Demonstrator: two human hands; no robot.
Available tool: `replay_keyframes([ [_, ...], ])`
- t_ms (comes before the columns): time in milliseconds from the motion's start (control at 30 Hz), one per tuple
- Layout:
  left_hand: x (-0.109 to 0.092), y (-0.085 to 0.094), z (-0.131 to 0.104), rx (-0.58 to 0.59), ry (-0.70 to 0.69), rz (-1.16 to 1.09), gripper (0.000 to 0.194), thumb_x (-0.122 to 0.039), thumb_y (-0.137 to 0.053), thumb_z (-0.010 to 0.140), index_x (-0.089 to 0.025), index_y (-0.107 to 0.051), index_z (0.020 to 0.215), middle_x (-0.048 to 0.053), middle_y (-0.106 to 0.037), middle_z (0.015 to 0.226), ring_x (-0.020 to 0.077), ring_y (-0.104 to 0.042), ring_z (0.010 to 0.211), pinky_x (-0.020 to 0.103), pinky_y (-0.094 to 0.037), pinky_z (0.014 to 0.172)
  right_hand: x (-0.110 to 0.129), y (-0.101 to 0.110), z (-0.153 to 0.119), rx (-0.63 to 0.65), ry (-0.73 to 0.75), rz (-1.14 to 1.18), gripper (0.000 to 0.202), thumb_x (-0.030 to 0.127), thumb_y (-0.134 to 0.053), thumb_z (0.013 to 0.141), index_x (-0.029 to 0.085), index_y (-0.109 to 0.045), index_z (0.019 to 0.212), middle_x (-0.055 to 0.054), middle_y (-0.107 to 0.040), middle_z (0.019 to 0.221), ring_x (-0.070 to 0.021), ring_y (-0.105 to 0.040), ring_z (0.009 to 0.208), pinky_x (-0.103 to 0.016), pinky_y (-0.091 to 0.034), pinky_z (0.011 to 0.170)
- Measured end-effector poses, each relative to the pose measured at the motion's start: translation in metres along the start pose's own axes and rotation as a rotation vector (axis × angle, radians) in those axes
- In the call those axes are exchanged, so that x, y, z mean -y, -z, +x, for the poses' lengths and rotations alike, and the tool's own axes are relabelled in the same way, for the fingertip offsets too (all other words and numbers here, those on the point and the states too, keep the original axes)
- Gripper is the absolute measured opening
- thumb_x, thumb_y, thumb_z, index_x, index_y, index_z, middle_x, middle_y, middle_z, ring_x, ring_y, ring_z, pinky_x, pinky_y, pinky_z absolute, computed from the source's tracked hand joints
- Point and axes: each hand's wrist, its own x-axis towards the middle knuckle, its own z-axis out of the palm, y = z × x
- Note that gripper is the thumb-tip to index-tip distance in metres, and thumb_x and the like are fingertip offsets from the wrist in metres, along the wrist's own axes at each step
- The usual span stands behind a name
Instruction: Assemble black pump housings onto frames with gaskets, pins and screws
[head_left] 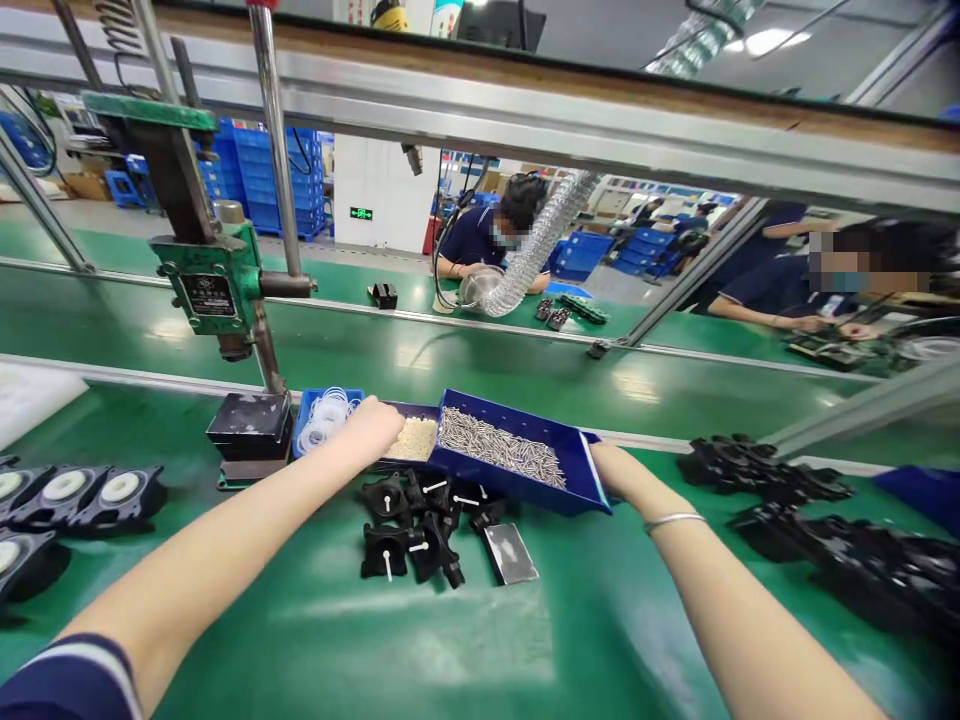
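My left hand point(381, 426) is closed at the left side of a small bin point(412, 410) of tiny beige pieces point(417, 438); its fingertips are turned away, so whatever they hold is hidden. At the right end of a larger blue bin point(517, 487) filled with metal pins point(501, 447), my right hand point(611, 468) grips the wall, with most fingers out of sight behind it. Just in front of the bins lie several black plastic parts point(386, 550), some with a white stem standing in them. A small grey-topped block point(511, 553) sits beside them.
A green hand press point(214, 285) stands left, by a blue box point(306, 408) of white rings. Black housings with white discs point(120, 488) lie far left, and more black parts point(862, 550) at right. Beyond a metal frame, co-workers point(487, 240) sit across the green bench point(375, 650).
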Motion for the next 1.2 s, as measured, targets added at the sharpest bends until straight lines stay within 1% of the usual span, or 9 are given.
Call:
replay_keyframes([
  [67, 0.005, -0.010, 0.027, 0.075, 0.008, 0.009, 0.026, -0.032, -0.065, 0.095, -0.012, -0.066, 0.111, 0.008, -0.068, 0.112, 0.0230, -0.067, 0.101, 0.044, -0.056, 0.090, 0.005, -0.003, 0.001, 0.056, -0.058, -0.057, 0.017, 0.031, -0.067, 0.094, 0.014, -0.069, 0.099, -0.006, -0.071, 0.103, -0.0196, -0.069, 0.094, -0.040, -0.056, 0.088],
  [167, 0.011, -0.022, 0.040, 0.151, 0.004, 0.008, 0.031, -0.035, -0.064, 0.096, -0.014, -0.063, 0.118, 0.009, -0.066, 0.118, 0.0223, -0.066, 0.102, 0.042, -0.058, 0.088, 0.005, -0.007, 0.000, 0.091, -0.105, -0.099, 0.022, 0.035, -0.063, 0.098, 0.015, -0.067, 0.107, -0.007, -0.068, 0.111, -0.0208, -0.066, 0.103, -0.043, -0.055, 0.093],
  [400, 0.014, -0.027, 0.034, 0.155, 0.026, -0.014, 0.028, -0.036, -0.063, 0.096, -0.014, -0.064, 0.115, 0.008, -0.067, 0.114, 0.0212, -0.067, 0.100, 0.042, -0.057, 0.088, 0.000, -0.013, -0.001, 0.069, -0.167, -0.069, 0.027, 0.036, -0.062, 0.098, 0.016, -0.064, 0.116, -0.008, -0.066, 0.117, -0.0216, -0.065, 0.104, -0.043, -0.056, 0.091],
  [567, 0.004, -0.016, 0.024, 0.082, 0.038, -0.022, 0.026, -0.035, -0.063, 0.096, -0.013, -0.066, 0.110, 0.008, -0.068, 0.112, 0.0212, -0.067, 0.101, 0.044, -0.056, 0.091, 0.001, -0.012, 0.000, 0.015, -0.197, 0.010, 0.025, 0.037, -0.063, 0.098, 0.015, -0.067, 0.108, -0.007, -0.069, 0.108, -0.0186, -0.067, 0.095, -0.039, -0.057, 0.087],
  [733, -0.003, -0.005, -0.022, -0.007, 0.024, -0.077, 0.026, -0.035, -0.058, 0.097, -0.014, -0.072, 0.094, 0.012, -0.073, 0.098, 0.0260, -0.070, 0.096, 0.039, -0.054, 0.087, -0.001, -0.008, -0.011, -0.228, -0.198, 0.184, 0.016, 0.028, -0.065, 0.090, 0.017, -0.075, 0.088, -0.007, -0.077, 0.092, -0.0224, -0.071, 0.088, -0.031, -0.052, 0.078],
  [900, -0.009, -0.019, -0.066, 0.056, 0.006, -0.122, 0.011, -0.022, -0.073, 0.081, -0.015, -0.075, 0.090, 0.012, -0.076, 0.091, 0.0297, -0.073, 0.086, 0.035, -0.054, 0.073, 0.002, 0.008, -0.023, -0.718, -0.305, 0.344, 0.039, 0.042, -0.049, 0.092, 0.015, -0.076, 0.088, -0.013, -0.076, 0.082, -0.0274, -0.070, 0.081, -0.036, -0.051, 0.073],
  [1067, -0.004, -0.035, -0.069, 0.034, 0.004, -0.199, 0.010, -0.017, -0.070, 0.079, -0.019, -0.075, 0.088, 0.004, -0.076, 0.083, 0.0217, -0.072, 0.076, 0.026, -0.050, 0.063, 0.061, 0.050, -0.051, -1.117, -0.245, 0.420, 0.042, 0.049, -0.047, 0.098, 0.015, -0.072, 0.097, -0.014, -0.073, 0.092, -0.0247, -0.068, 0.086, -0.038, -0.052, 0.083],
  [1133, 0.000, -0.037, -0.069, 0.014, 0.001, -0.220, 0.009, -0.017, -0.071, 0.076, -0.020, -0.074, 0.084, 0.001, -0.074, 0.078, 0.0192, -0.070, 0.071, 0.024, -0.047, 0.059, 0.105, 0.067, -0.070, -1.147, -0.028, 0.479, 0.029, 0.043, -0.054, 0.097, 0.019, -0.071, 0.091, -0.010, -0.072, 0.094, -0.0233, -0.068, 0.091, -0.038, -0.052, 0.088],
  [1200, 0.002, -0.035, -0.072, -0.040, 0.017, -0.217, 0.008, -0.017, -0.069, 0.078, -0.019, -0.072, 0.085, 0.002, -0.074, 0.083, 0.0194, -0.070, 0.073, 0.025, -0.047, 0.059, 0.153, 0.075, -0.088, -0.924, 0.273, 0.567, 0.019, 0.035, -0.058, 0.097, 0.022, -0.070, 0.091, -0.007, -0.072, 0.094, -0.0213, -0.068, 0.091, -0.037, -0.053, 0.088],
])
